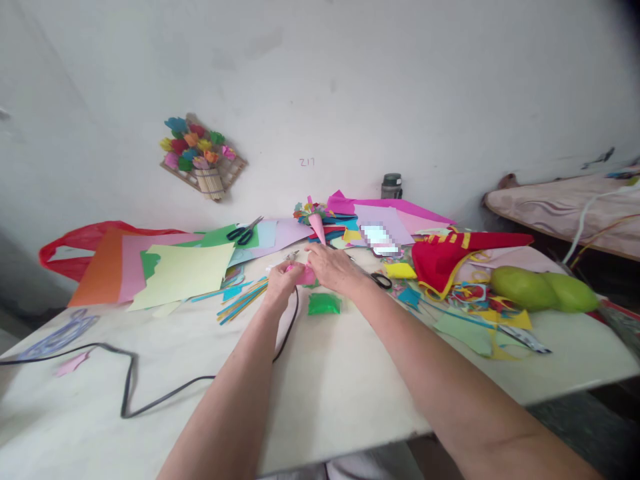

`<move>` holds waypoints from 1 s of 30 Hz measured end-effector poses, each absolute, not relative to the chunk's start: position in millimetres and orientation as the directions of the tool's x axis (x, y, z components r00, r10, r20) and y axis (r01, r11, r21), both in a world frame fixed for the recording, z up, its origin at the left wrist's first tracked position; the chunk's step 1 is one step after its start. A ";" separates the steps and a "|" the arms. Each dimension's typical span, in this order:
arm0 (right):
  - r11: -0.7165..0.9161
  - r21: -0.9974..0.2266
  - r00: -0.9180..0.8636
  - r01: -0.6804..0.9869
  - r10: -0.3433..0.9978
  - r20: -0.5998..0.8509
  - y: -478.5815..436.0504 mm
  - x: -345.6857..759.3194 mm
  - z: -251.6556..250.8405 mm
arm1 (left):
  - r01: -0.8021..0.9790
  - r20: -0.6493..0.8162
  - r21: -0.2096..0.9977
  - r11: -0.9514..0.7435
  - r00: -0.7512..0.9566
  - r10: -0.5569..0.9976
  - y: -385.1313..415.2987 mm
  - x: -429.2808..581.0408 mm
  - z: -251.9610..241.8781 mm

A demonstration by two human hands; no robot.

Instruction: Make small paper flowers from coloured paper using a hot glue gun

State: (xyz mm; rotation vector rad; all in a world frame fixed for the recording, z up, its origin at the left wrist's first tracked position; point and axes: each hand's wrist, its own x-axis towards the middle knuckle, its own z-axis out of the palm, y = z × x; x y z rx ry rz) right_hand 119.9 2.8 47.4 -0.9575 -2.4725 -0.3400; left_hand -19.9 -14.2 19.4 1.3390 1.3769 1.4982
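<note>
Both my arms reach out over a pale table [350, 393]. My left hand [281, 283] and my right hand [334, 267] meet over a small pink paper piece [306, 275], and the fingers of both are closed on it. A green folded paper piece [324, 304] lies just in front of my hands. A pink paper cone [317, 228] stands a little beyond them. Coloured paper strips [243, 301] lie to the left of my left hand.
Coloured paper sheets [180, 270] cover the back left, with black-handled scissors [244, 233] on them. A black cable [127, 393] runs across the table's left. Red cloth [450, 260], two green fruits [543, 290] and scraps lie right. A paper flower craft [200, 157] hangs on the wall.
</note>
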 end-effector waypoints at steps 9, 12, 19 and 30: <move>0.494 -0.486 -0.193 0.721 0.817 0.544 28.2 124.4 37.5 | 0.141 0.231 0.968 -0.208 -0.181 0.956 -16.9 -18.2 20.7; 0.385 -0.864 -0.154 0.326 0.923 0.353 35.9 128.5 37.3 | 0.120 0.239 0.968 -0.219 -0.187 0.953 -16.5 -17.7 19.6; 0.215 -0.957 -0.275 -0.195 0.925 0.264 31.4 128.2 38.1 | -0.015 0.216 0.975 -0.222 -0.177 0.960 -14.9 -17.4 19.9; 0.219 -0.941 -0.429 -0.258 0.846 0.315 30.0 131.6 39.3 | -0.075 0.174 0.979 -0.191 -0.189 0.966 -16.0 -14.2 20.5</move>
